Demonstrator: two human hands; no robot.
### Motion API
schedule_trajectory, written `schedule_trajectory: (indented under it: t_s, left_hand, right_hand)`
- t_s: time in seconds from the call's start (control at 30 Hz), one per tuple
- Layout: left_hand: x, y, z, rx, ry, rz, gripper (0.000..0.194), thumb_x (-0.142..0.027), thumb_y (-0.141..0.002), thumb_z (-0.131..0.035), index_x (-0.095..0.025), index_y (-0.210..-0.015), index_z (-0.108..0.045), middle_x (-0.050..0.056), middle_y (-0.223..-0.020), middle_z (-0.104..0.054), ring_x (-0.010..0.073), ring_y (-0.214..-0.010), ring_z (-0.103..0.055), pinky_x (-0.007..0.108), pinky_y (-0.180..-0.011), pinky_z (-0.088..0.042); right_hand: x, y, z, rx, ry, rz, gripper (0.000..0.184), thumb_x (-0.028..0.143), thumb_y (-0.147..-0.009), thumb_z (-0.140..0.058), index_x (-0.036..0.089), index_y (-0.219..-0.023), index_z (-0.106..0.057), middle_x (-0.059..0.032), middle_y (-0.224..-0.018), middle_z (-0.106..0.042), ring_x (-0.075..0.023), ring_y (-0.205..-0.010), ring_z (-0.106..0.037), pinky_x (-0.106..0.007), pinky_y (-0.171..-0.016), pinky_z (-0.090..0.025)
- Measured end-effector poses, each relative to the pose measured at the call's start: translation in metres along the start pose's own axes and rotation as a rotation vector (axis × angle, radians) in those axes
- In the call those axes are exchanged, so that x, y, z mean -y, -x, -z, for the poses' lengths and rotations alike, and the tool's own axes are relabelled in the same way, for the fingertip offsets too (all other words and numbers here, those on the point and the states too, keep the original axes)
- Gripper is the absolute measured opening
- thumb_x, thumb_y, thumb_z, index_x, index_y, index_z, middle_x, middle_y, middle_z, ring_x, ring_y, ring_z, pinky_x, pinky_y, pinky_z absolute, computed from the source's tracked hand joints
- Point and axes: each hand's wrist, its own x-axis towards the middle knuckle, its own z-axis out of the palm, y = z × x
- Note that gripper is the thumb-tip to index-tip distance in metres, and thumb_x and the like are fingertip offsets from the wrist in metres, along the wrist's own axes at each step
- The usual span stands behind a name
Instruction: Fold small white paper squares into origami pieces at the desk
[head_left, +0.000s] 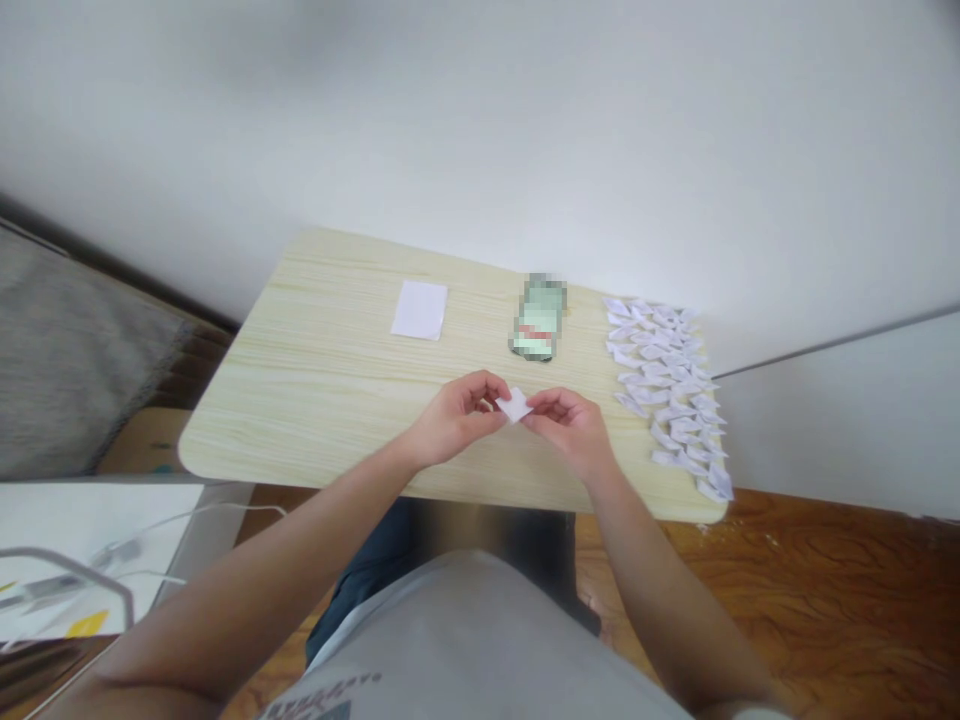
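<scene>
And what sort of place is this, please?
Probably a room in a home: a pale table stands by a plain white wall, over a wood-look floor.

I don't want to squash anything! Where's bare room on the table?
Most room: on the table, from its left edge to the white paper square. A smaller gap separates that from the pixelated phone. It's crowded on the right with folded papers, and at the front middle, where the left hand and right hand hold a folded piece.
</scene>
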Motion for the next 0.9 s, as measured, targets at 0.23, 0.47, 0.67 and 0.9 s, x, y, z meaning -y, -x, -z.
schedule_trajectory:
  t_s: [0.23, 0.47, 0.67, 0.9]
  left_hand:
    - [0.008, -0.002, -0.002, -0.065, -0.129, -0.055, 0.017, -0.022, -0.085, -0.07, -0.018, -0.1, -0.064, 0.004, -0.099, -0.069, 0.0152, -0.085, -0.064, 0.03, -0.08, -0.05]
    - [0.017, 0.005, -0.003, -0.129, -0.751, -0.233, 0.016, -0.02, -0.09, -0.062, -0.024, -0.099, -0.075, 0.006, -0.109, -0.075, 0.0249, -0.111, -0.062, 0.043, -0.1, -0.044]
    - [0.023, 0.006, -0.001, -0.164, -1.054, -0.248, 0.017, -0.025, -0.092, -0.063, -0.027, -0.103, -0.076, 0.007, -0.114, -0.073, 0.0285, -0.115, -0.059, 0.047, -0.1, -0.039]
    - [0.022, -0.001, 0.003, -0.139, -1.109, -0.257, 0.017, -0.032, -0.096, -0.061, -0.026, -0.099, -0.077, 0.007, -0.109, -0.072, 0.0278, -0.109, -0.058, 0.045, -0.092, -0.04]
  right_hand:
    - [-0.003, -0.003, -0.005, -0.031, 0.045, 0.0, 0.028, 0.033, -0.073, -0.085, 0.018, -0.093, -0.072, -0.0023, -0.081, -0.076, -0.0158, -0.073, -0.069, -0.028, -0.07, -0.053]
    - [-0.014, 0.004, -0.003, -0.079, 0.547, 0.246, 0.012, 0.03, -0.091, -0.068, 0.022, -0.098, -0.074, -0.006, -0.096, -0.075, -0.0218, -0.093, -0.068, -0.038, -0.09, -0.052]
    - [-0.033, 0.006, -0.003, -0.166, 0.891, 0.383, 0.016, 0.029, -0.097, -0.063, 0.025, -0.099, -0.078, -0.0089, -0.107, -0.07, -0.027, -0.109, -0.059, -0.045, -0.1, -0.045]
    - [-0.034, 0.0, 0.002, -0.121, 0.894, 0.351, 0.012, 0.03, -0.095, -0.065, 0.024, -0.097, -0.076, -0.0083, -0.106, -0.07, -0.0267, -0.107, -0.06, -0.044, -0.098, -0.045]
